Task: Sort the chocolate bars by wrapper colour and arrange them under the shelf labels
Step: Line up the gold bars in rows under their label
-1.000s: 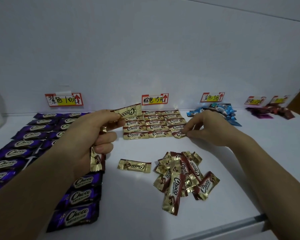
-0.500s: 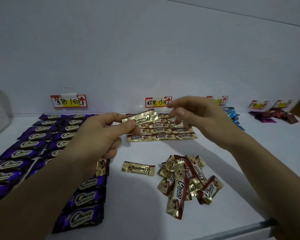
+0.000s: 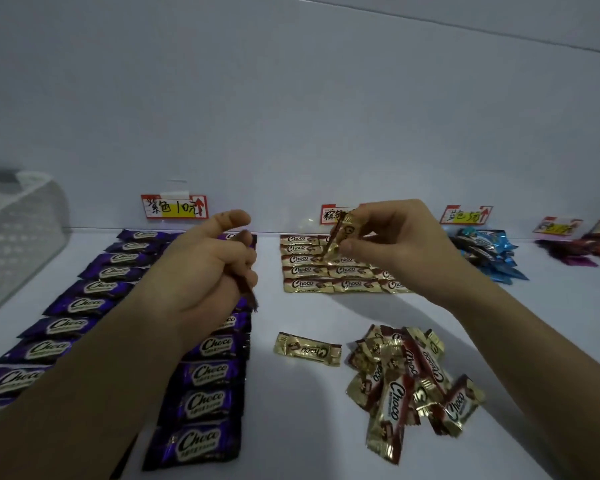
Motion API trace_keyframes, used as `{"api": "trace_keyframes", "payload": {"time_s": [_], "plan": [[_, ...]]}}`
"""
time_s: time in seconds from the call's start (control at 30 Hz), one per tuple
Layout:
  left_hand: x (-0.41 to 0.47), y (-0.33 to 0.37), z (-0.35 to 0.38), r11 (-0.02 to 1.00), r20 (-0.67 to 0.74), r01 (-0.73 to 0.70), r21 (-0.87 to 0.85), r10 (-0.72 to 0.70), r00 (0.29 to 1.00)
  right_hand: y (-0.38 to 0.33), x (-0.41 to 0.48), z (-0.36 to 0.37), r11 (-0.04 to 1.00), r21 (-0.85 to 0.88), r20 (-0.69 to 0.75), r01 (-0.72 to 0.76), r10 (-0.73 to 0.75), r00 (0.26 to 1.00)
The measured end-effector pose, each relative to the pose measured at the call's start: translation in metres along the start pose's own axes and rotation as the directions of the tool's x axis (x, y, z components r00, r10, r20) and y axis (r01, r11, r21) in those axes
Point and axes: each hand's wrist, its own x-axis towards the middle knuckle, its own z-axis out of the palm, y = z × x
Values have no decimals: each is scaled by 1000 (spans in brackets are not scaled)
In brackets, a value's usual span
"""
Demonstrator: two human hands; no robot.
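Note:
My right hand [image 3: 392, 237] pinches one gold-brown bar [image 3: 340, 237] in the air above the tidy gold-brown rows [image 3: 309, 271] under the middle label [image 3: 333, 213]. My left hand [image 3: 205, 268] grips a few more gold-brown bars [image 3: 248, 292], their ends sticking out below the fist. A single gold-brown bar [image 3: 307, 348] lies on the shelf, and a loose heap of them [image 3: 413, 379] sits to its right. Purple bars [image 3: 94, 289] are laid in columns under the purple label [image 3: 174, 206], partly hidden by my left arm.
Blue bars [image 3: 489, 251] lie heaped under the blue label [image 3: 465, 214]. Dark red and magenta bars [image 3: 575, 251] sit at the far right under two more labels. A white perforated basket [image 3: 18, 233] stands at the far left. The shelf edge runs along the bottom right.
My right hand took the bar that my left hand held out and now holds it above the rows. My left hand curled back into a fist. The camera moved closer.

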Motion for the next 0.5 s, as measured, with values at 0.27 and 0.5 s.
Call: {"api": "trace_keyframes", "payload": {"time_s": [0.27,0.5], "plan": [[3,1,0,997,-26,12,-71,-14,1000,11,-7,27,778,-538,354,325,-141,925],[-1,5,1,975,-39,-29,-221,21,999,16,-11,27,813,-544,367,205,11,930]]}}
